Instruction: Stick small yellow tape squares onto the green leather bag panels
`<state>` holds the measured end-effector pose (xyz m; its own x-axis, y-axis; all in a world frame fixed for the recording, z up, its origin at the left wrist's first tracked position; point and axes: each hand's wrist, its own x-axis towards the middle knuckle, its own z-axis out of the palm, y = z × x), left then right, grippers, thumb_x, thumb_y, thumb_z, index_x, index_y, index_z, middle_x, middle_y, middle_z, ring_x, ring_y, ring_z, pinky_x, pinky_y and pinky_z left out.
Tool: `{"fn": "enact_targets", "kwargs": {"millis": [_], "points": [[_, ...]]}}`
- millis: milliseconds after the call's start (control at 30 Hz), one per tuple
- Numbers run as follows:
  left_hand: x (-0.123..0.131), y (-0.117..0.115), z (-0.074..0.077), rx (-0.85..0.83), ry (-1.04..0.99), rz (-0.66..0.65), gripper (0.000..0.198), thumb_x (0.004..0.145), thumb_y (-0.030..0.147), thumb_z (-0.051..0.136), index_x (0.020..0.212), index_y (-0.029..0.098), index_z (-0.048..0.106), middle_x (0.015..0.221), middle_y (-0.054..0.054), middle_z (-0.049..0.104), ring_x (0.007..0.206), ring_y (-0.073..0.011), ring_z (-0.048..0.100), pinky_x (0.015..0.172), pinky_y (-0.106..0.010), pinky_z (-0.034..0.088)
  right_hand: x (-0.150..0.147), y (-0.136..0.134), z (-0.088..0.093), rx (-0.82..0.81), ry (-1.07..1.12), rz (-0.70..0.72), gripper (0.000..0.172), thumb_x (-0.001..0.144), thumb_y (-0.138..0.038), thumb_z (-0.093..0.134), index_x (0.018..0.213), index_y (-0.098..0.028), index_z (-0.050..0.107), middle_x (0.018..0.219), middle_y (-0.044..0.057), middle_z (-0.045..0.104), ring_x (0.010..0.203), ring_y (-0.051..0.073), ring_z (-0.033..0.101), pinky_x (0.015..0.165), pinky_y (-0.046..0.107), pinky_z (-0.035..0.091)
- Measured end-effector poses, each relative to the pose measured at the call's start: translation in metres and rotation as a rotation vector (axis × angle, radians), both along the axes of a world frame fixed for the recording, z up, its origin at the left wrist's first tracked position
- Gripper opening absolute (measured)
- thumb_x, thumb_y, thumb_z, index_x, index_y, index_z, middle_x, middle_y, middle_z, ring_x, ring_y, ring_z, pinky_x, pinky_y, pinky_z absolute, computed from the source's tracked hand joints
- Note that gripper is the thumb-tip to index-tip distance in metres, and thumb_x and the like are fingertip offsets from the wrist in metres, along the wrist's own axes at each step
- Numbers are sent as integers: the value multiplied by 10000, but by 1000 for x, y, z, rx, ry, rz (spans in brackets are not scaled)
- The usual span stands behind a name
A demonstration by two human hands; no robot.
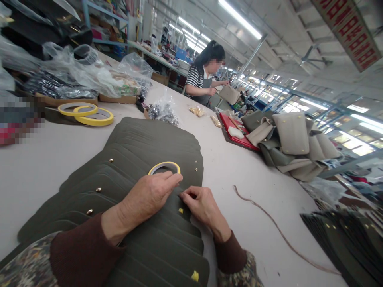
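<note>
Dark green flat pieces [155,139] lie overlapped in a fanned stack on the table, with gold studs on some and bits of yellow tape [195,276] on others. My left hand [149,191] is closed around the near side of a yellow tape roll [164,164] above the stack. Close to its right, my right hand [203,205] pinches with thumb and index finger at the edge of a green piece, near a small yellow tape bit [180,211]. What lies between those fingertips is too small to make out.
Two yellow tape rolls [100,118] lie at the back left, near plastic bags [98,75]. Beige and green bag parts [291,133] and a red tray [236,131] stand right. A cord [275,225] crosses the table [248,171]. Behind it, a person [203,81] handles a bag.
</note>
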<state>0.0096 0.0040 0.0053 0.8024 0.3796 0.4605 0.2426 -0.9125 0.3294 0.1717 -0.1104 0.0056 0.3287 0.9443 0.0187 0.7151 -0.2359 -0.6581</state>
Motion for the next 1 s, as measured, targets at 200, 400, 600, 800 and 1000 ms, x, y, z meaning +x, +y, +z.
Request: {"fn": "enact_targets", "kwargs": {"millis": [200,400,600,800,1000], "points": [[0,-3,-4,35,-125,-41,317,1005,292,380,1278,208,519,1129,-57,731,950,-160,712,799,-248,558,1,-2,4,426,166,-18,212,857,-200,605,1041,-169,706,884,45,721,727,148,644,669,247,515],[2,-8,-2,42,-80,-17,364,997,275,390,1337,163,459,1060,-84,753,863,-174,735,737,-248,571,-4,1,9,544,-11,160,147,883,-152,584,980,-186,689,897,58,706,805,153,645,742,266,526],[2,-9,-3,15,-34,-48,236,975,224,427,1179,185,538,1003,-57,748,832,-170,726,667,-242,539,-7,2,2,608,-211,154,146,867,-133,535,813,-185,660,736,35,683,659,134,625,643,240,503],[3,-8,1,-47,-15,-42,168,954,196,432,929,211,598,844,-9,712,734,-145,677,630,-234,484,-15,0,3,525,-49,-24,122,775,-144,563,714,-179,663,631,8,663,540,114,587,545,223,471],[3,-15,3,-33,-136,-105,200,962,191,404,875,208,584,761,11,654,675,-135,623,608,-235,450,-12,5,11,268,665,-298,116,690,-279,652,680,-165,634,494,-40,600,408,103,551,422,212,477]]}}
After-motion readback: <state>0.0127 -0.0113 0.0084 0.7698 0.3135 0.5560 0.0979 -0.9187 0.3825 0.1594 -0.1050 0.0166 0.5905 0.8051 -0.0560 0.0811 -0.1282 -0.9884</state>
